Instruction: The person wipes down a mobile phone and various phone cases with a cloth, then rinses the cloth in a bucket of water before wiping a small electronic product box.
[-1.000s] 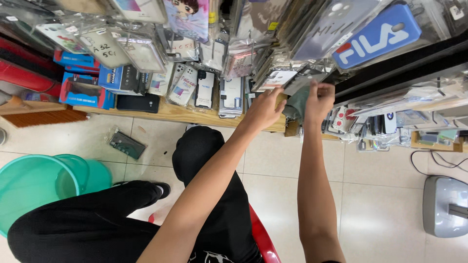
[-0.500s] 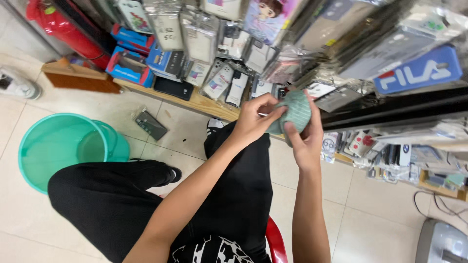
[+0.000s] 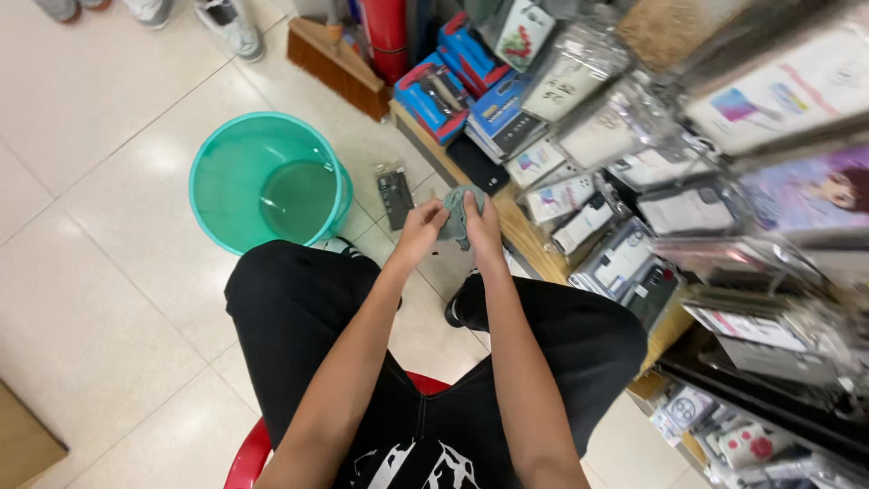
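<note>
Two bare hands are meeting over the person's knees, both closing on one small grey-green cloth [image 3: 459, 215]. The left hand [image 3: 422, 229] is pinching the cloth's near edge, fingers curled shut on it. The right hand [image 3: 484, 234] is wrapping its grip round the other side, thumb pressing the fabric. The cloth is sitting bunched between the two hands, above the tiled floor [image 3: 109, 235] and just short of the low wooden shelf edge [image 3: 529, 244].

Handling, as judged: the cloth is looking soft, limp and light; it is folding wherever it is pressed, so it should take a hold anywhere, best at a gathered edge. It looks neither fragile nor slippery.

Count:
- one cloth, held by both hands;
- one round teal plastic bucket [image 3: 237, 156] standing on the floor to the left, near the knee, its bottom looking wet or shiny;
- one small dark packaged item [image 3: 395, 196] lying flat on the floor between bucket and shelf;
- one red plastic chair [image 3: 246, 457] under the person;
- one wooden-backed broom head [image 3: 337, 65] leaning near the top;
- many clear-wrapped phone cases [image 3: 634, 163] crowding the rack at right, too many and overlapping to count.
</note>
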